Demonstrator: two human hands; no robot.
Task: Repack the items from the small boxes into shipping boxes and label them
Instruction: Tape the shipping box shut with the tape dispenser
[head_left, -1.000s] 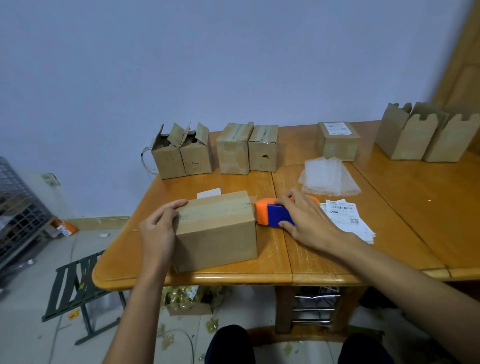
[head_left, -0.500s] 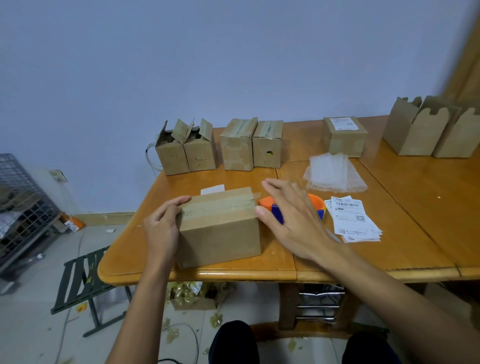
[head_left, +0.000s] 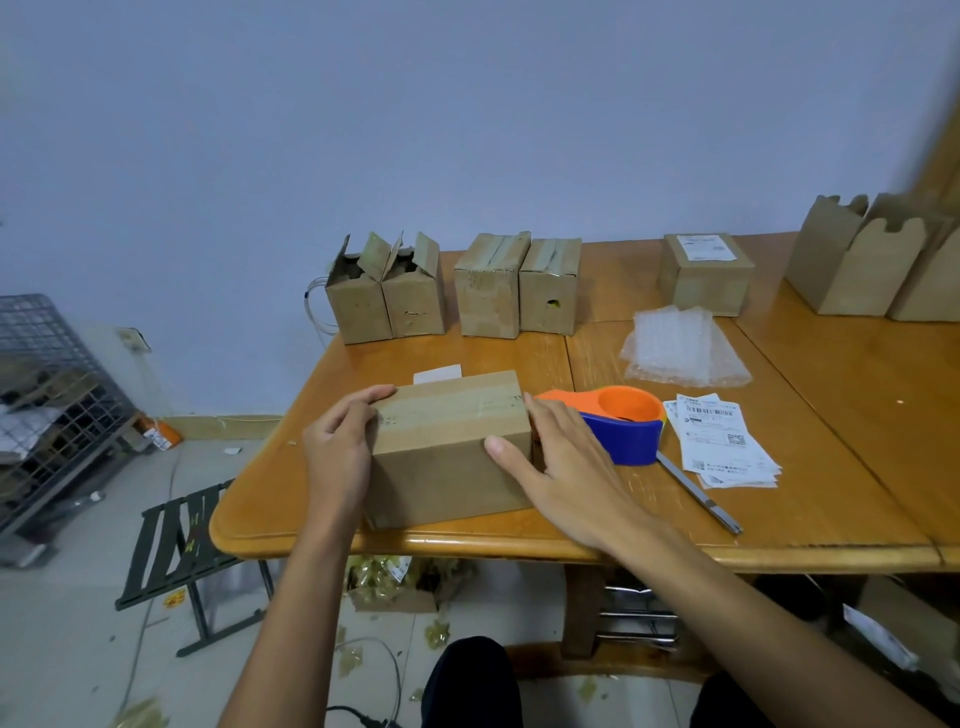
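A taped brown shipping box lies near the front edge of the wooden table. My left hand grips its left end. My right hand presses flat against its right end, thumb on the front face. Just right of that hand lies the orange and blue tape dispenser, with nothing holding it. A stack of printed shipping labels lies beside the dispenser. Several small boxes stand along the back edge, two of them with open flaps.
A labelled box stands at the back right, bubble wrap sheets in front of it. Open-topped cartons fill the far right. A metal strip lies by the labels. On the floor at left stand a folding stool and a wire rack.
My right hand has let go of the tape dispenser and moved left onto the right end of the shipping box. The left hand has stayed on the box.
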